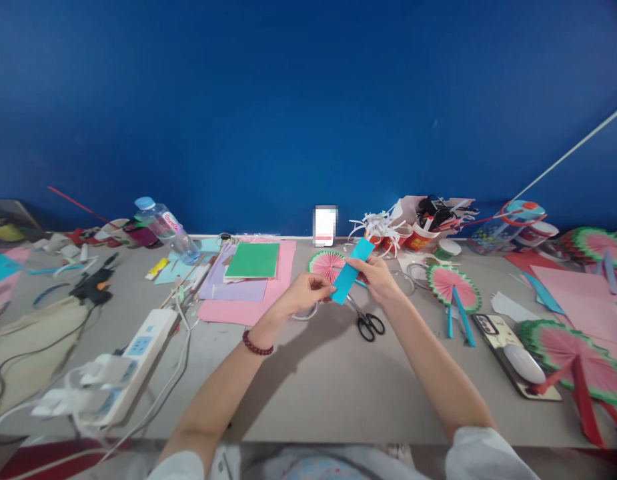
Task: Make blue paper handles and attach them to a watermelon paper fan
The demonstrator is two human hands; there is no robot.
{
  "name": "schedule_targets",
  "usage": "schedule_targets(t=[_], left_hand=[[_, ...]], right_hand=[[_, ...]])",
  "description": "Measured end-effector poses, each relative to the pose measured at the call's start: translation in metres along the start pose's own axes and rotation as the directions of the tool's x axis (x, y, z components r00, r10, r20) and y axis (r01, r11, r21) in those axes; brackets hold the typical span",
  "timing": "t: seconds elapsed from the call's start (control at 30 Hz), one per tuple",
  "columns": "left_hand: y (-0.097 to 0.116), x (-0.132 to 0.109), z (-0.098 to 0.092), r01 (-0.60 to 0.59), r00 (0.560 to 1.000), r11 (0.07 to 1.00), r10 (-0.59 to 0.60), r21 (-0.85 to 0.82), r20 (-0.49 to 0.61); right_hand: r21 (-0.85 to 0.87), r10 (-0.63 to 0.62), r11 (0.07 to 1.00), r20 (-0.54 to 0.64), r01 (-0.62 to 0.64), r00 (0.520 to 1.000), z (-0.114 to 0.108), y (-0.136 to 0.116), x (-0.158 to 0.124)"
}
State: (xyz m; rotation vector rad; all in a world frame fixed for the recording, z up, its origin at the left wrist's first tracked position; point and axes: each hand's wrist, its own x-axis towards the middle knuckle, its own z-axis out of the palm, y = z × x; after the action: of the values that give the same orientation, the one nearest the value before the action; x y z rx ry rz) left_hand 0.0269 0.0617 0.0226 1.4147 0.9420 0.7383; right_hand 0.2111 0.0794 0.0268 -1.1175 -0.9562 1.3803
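A blue paper strip (346, 279) is stretched at a slant between my two hands above the table. My left hand (308, 293) pinches its lower left edge, a dark red bead bracelet on the wrist. Near the upper end, my right hand (381, 275) grips the strip's right side. Below the hands, black-handled scissors (371, 327) lie on the table, their blades partly hidden. Just behind the strip is a round pink paper fan with a green edge (324, 264), partly covered.
Left of my hands lie green paper (253, 260), pink sheets (215, 312), a tilted water bottle (169, 230), a power strip (143, 353) and a glue gun (94, 283). Finished-looking fans (455, 288), a phone (488, 327) with a mouse (524, 363) on it, and cups (419, 238) are to the right.
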Motion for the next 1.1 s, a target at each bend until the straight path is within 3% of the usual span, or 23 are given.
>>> schedule_targets(t=[0.23, 0.5, 0.63, 0.9, 1.0, 1.1], left_hand=[[0.006, -0.001, -0.004, -0.021, 0.999, 0.997, 0.018, 0.079, 0.033], [0.005, 0.004, -0.018, 0.016, 0.98, 0.992, -0.04, -0.123, -0.193], [0.01, 0.003, -0.024, 0.008, 0.963, 0.989, -0.047, -0.146, -0.266], [0.016, 0.003, -0.036, -0.127, 0.963, 0.989, 0.105, -0.077, -0.249], [0.017, 0.002, -0.036, -0.105, 0.966, 0.978, 0.057, -0.182, -0.251], [0.016, 0.002, -0.032, -0.022, 0.982, 0.926, -0.05, -0.376, -0.18]], right_hand=[[-0.012, -0.115, 0.993, -0.097, 0.114, 0.989, -0.026, -0.017, 0.01], [-0.037, -0.138, 0.99, -0.194, 0.133, 0.971, -0.026, -0.025, 0.006], [-0.096, -0.173, 0.983, -0.17, 0.159, 0.97, -0.027, -0.025, 0.005], [-0.195, -0.236, 0.957, -0.091, 0.215, 0.968, -0.028, -0.022, 0.004], [-0.175, -0.227, 0.961, -0.069, 0.213, 0.971, -0.026, -0.02, 0.004], [-0.138, -0.211, 0.969, -0.052, 0.202, 0.976, -0.021, -0.016, 0.004]])
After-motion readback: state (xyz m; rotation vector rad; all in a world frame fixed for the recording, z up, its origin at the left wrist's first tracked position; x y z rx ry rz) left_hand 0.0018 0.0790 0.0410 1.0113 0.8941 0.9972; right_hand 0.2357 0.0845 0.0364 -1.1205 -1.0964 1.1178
